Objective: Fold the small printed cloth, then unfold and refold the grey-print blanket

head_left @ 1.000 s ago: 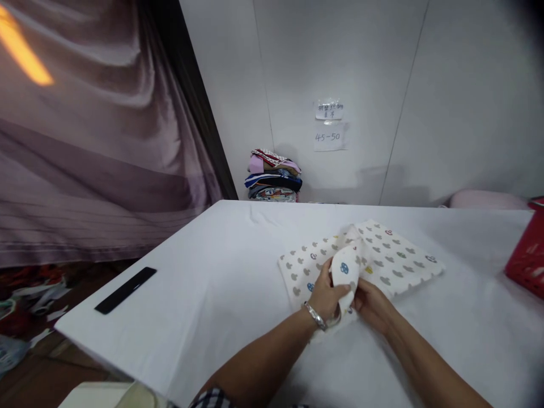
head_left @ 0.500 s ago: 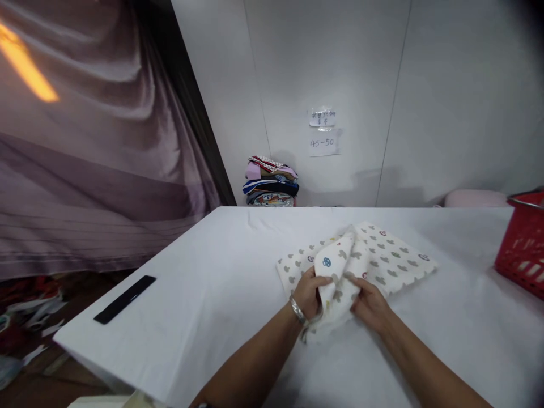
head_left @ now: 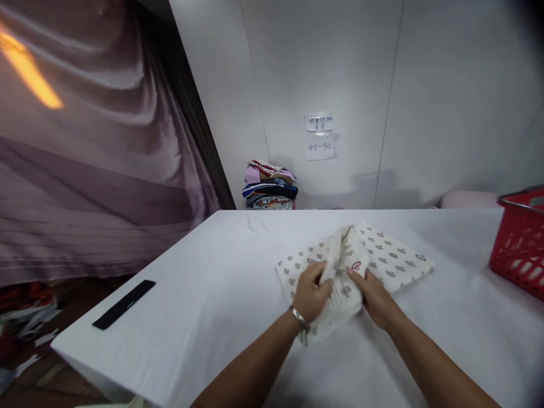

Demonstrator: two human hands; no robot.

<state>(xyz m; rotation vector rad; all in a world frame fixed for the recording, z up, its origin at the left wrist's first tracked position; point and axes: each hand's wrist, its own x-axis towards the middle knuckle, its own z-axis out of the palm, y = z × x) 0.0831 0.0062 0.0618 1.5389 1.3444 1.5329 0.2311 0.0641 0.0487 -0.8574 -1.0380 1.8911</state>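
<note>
A white cloth printed with grey, red and blue mushroom-like shapes [head_left: 393, 258] lies on the white-covered table, its near part bunched and lifted. My left hand [head_left: 313, 290], with a silver bracelet at the wrist, is closed on the left side of the bunched part. On the other side, my right hand [head_left: 374, 294] pinches the same cloth, thumb on top. Between the hands the fabric folds inward, partly blurred by motion. The fingers beneath it are hidden.
A red plastic basket [head_left: 518, 243] stands at the table's right edge. On the left of the table [head_left: 221, 272] lies a flat black strip [head_left: 124, 304]. Folded clothes [head_left: 271, 186] are stacked by the wall beyond the far edge. A purplish curtain [head_left: 97, 170] hangs at left.
Both hands have shifted their hold on the cloth. The raised flap with the blue print has turned inward, and a red print now shows by my right thumb.
</note>
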